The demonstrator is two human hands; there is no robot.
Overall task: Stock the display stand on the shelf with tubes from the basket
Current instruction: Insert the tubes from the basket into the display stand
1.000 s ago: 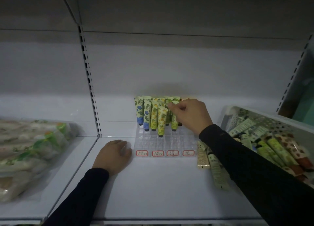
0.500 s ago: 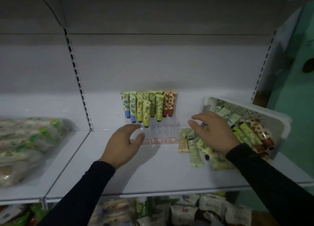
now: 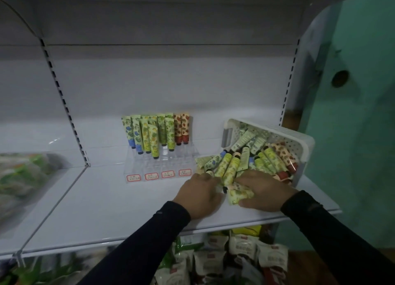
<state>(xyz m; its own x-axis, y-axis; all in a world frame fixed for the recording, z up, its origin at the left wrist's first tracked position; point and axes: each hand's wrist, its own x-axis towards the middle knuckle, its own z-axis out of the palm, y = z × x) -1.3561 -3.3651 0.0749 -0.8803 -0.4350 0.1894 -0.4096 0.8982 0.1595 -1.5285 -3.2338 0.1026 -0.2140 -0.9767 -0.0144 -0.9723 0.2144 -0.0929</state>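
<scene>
Both hands have left the stand (image 3: 159, 167): left hand (image 3: 197, 196) and right hand (image 3: 264, 191) now grip loose tubes (image 3: 229, 169) beside the basket (image 3: 299, 141).

The tubes (image 3: 157, 132) are blue, yellow, green and red with fruit prints; the basket (image 3: 299, 141) is white with dots.

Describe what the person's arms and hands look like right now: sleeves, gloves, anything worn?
Both hands are bare: no gloves, and no rings or watch that show. The left hand and right hand each come out of a long, close-fitting dark sleeve, navy or black in this dim light, ending at the wrist. The left sleeve and right sleeve look plain, with a faint seam line near each cuff.
</scene>
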